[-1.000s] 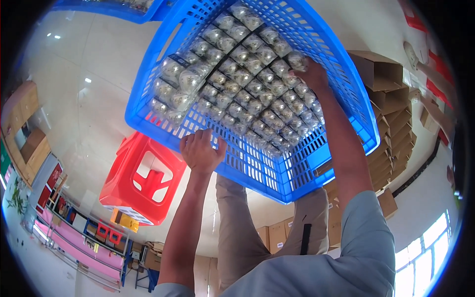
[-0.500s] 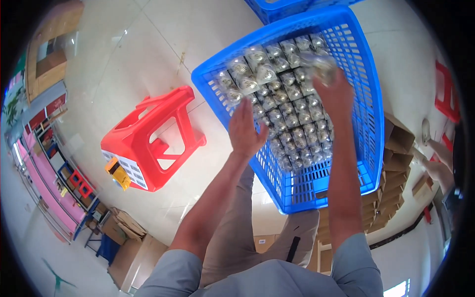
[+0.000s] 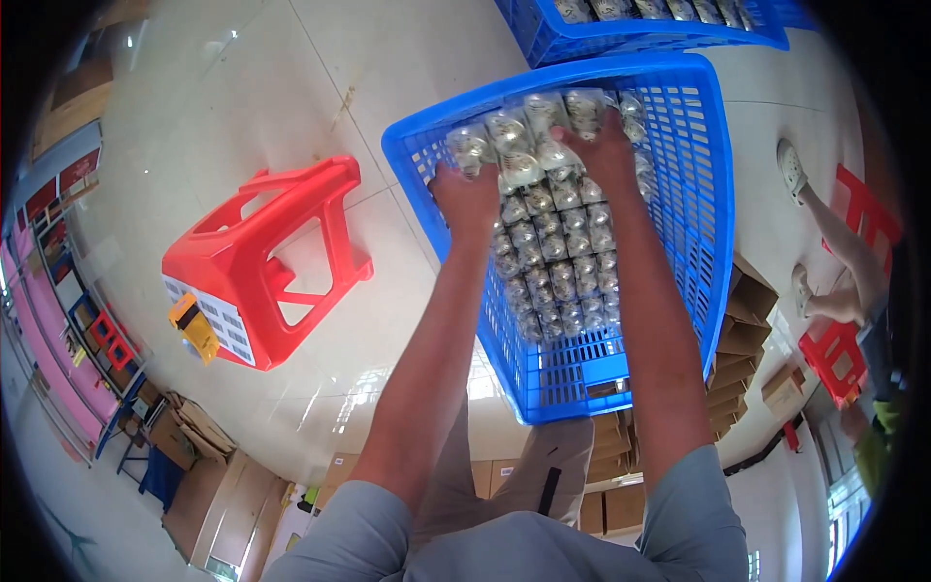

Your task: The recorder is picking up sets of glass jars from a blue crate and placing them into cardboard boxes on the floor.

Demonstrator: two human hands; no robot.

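Note:
Clear plastic packs (image 3: pixel 548 233) with shiny silvery round items inside fill much of a blue slatted plastic basket (image 3: pixel 722 209) in front of me. They stand in rows, and a few at the far end sit higher. My left hand (image 3: pixel 467 202) is at the far left corner, its thumb and fingers around a raised pack (image 3: pixel 472 145). Over the far right of the rows, my right hand (image 3: pixel 601 158) has thumb and finger around another raised pack (image 3: pixel 585 109). Some fingertips are hidden by the packs.
A red plastic stool (image 3: pixel 262 262) lies on its side at the left, with a yellow object (image 3: pixel 194 328) at its seat. A second blue basket (image 3: pixel 640 34) holds similar packs beyond. Cardboard boxes (image 3: pixel 747 306) stand at the right, near another person's legs (image 3: pixel 839 233).
My right hand has come down with a pack onto the far rows, a little to the left. My left hand has moved forward onto the far left packs. The view has shifted.

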